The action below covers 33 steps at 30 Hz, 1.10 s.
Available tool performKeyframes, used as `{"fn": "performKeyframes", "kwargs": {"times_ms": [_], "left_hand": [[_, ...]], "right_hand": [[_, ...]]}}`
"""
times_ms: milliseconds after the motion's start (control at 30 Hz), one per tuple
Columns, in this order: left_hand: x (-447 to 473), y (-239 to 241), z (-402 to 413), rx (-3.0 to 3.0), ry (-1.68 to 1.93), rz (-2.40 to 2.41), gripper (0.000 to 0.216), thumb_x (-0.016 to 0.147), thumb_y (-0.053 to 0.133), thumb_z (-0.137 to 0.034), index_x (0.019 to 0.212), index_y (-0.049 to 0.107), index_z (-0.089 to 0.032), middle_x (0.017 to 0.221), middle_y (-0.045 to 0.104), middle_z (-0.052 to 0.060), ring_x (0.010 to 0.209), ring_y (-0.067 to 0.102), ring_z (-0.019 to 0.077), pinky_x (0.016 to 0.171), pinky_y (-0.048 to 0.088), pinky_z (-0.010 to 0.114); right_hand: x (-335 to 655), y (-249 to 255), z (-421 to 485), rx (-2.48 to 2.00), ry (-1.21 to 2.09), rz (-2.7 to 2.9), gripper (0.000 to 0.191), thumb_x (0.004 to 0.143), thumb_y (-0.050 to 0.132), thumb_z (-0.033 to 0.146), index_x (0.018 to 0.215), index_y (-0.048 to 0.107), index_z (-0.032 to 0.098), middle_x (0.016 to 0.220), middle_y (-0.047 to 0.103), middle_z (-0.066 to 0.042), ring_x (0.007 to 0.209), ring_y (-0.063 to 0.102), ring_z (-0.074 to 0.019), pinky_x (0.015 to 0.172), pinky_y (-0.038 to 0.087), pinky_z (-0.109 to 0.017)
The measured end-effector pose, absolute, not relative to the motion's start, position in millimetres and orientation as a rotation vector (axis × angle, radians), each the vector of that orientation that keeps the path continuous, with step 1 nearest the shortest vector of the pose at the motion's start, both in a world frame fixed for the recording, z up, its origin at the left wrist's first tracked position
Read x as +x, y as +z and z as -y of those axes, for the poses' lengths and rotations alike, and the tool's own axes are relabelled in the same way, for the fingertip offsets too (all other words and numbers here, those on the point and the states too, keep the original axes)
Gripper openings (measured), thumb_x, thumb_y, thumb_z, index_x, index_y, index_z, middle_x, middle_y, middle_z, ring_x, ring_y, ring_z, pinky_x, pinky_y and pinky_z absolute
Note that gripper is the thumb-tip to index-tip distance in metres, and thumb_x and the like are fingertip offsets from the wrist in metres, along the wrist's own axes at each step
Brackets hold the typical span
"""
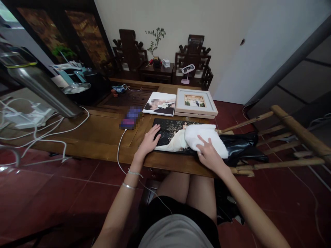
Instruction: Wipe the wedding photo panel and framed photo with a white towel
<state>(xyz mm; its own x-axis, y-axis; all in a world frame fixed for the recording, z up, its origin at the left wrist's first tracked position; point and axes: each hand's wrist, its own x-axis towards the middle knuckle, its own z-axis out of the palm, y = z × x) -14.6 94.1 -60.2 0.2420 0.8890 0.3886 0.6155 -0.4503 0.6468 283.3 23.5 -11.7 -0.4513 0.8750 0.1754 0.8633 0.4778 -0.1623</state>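
A dark photo panel [170,132] showing a figure in a white gown lies flat at the table's near edge. My left hand [150,139] rests on its left end, fingers stretched out and nothing in them. On the panel's right part lies a folded white cloth [201,132], which hides that end of the picture. My right hand [207,153] presses down on the cloth, fingers spread over its near side. Black plastic [239,144] sticks out to the right of the cloth.
Behind the panel are a white-edged photo print [160,104] and a framed photo [196,103]. A phone [131,117] with a charging cable lies left. Further left stand a steel flask [43,86] and a white power strip [28,117]. A bamboo chair [292,137] stands right.
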Motion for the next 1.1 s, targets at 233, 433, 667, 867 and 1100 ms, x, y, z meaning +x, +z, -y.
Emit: {"fn": "performKeyframes", "kwargs": {"times_ms": [233, 433, 667, 867, 1100], "left_hand": [[-14.3, -58.7, -93.7, 2.161, 1.033, -1.393, 0.042, 0.092, 0.041, -0.033, 0.131, 0.050, -0.018, 0.142, 0.045, 0.012, 0.136, 0.034, 0.0237, 0.111, 0.028, 0.047], [-16.1, -59.9, -93.3, 2.149, 1.014, -1.395, 0.043, 0.093, 0.041, -0.033, 0.133, 0.048, -0.019, 0.144, 0.043, 0.012, 0.137, 0.032, 0.0236, 0.112, 0.026, 0.048], [-17.4, -61.3, -93.6, 2.163, 0.980, -1.408, 0.043, 0.093, 0.040, -0.034, 0.134, 0.046, -0.024, 0.145, 0.042, 0.009, 0.138, 0.031, 0.0231, 0.111, 0.026, 0.051], [-17.2, -60.8, -93.9, 2.156, 0.981, -1.415, 0.042, 0.093, 0.041, -0.033, 0.134, 0.046, -0.023, 0.145, 0.042, 0.009, 0.138, 0.032, 0.0230, 0.111, 0.026, 0.050], [-17.2, -61.8, -94.3, 2.140, 1.012, -1.389, 0.043, 0.093, 0.042, -0.033, 0.133, 0.048, -0.021, 0.144, 0.042, 0.011, 0.137, 0.032, 0.0233, 0.112, 0.027, 0.048]], "right_hand": [[274.1, -11.8, 26.5, -1.317, 0.148, 2.523, 0.020, 0.072, 0.049, 0.010, 0.082, 0.064, 0.019, 0.139, 0.046, -0.016, 0.138, 0.027, -0.0277, 0.111, 0.015, -0.061], [278.8, -13.6, -21.4, -1.279, 0.107, 2.517, 0.015, 0.083, 0.051, 0.020, 0.087, 0.065, 0.019, 0.132, 0.055, -0.014, 0.133, 0.037, -0.0262, 0.109, 0.021, -0.057], [284.4, -0.6, -101.0, -1.530, 0.043, 2.526, 0.029, 0.094, 0.041, 0.033, 0.105, 0.061, 0.016, 0.115, 0.064, -0.015, 0.114, 0.054, -0.0278, 0.104, 0.030, -0.046], [283.6, 11.3, -139.0, -1.600, 0.084, 2.460, 0.037, 0.096, 0.034, 0.040, 0.109, 0.058, 0.015, 0.111, 0.064, -0.014, 0.100, 0.057, -0.0293, 0.086, 0.040, -0.037], [280.4, 3.6, -90.8, -1.593, 0.032, 2.513, 0.028, 0.094, 0.037, 0.030, 0.102, 0.060, 0.015, 0.101, 0.066, -0.014, 0.103, 0.057, -0.0298, 0.097, 0.035, -0.045]]}}
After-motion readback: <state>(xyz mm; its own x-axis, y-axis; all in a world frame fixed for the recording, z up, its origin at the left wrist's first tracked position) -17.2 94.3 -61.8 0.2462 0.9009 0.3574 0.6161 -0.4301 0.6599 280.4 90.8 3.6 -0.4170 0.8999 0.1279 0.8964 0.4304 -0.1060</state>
